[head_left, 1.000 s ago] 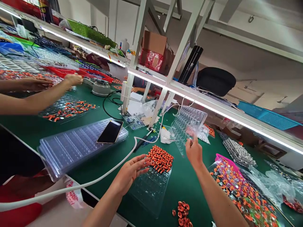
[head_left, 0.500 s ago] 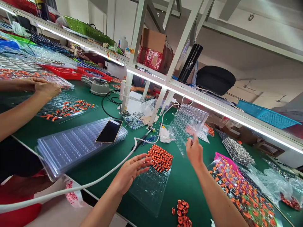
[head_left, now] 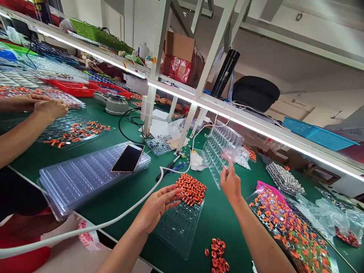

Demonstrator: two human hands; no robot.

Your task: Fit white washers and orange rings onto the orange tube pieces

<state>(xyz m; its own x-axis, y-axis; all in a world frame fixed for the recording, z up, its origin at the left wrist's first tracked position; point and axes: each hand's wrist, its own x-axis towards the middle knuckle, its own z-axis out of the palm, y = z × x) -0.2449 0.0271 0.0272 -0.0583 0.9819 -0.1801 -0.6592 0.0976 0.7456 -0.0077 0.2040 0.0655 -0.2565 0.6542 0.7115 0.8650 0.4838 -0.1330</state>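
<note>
My right hand (head_left: 231, 186) pinches the near edge of a clear plastic compartment tray (head_left: 217, 146), which stands tilted above the table. My left hand (head_left: 157, 207) has its fingers stretched and slightly apart, at the left side of a second clear tray (head_left: 178, 231) lying flat. Small orange parts (head_left: 191, 189) fill the far end of that flat tray in close rows, while its near end shows bare pockets. Whether my left fingertips touch the orange parts, I cannot tell. A small pile of loose orange-red rounded pieces (head_left: 218, 254) lies on the table nearer me.
A stack of clear trays (head_left: 85, 178) with a phone (head_left: 127, 158) on top lies left. A white cable (head_left: 127, 207) crosses in front. Right stands a pink basket (head_left: 263, 185) beside mixed orange parts. A co-worker's hands (head_left: 51, 108) are at far left. A lit shelf (head_left: 196, 99) hangs above.
The view has shifted slightly. The tray in my right hand has tilted a little; my left hand stays beside the orange parts.
</note>
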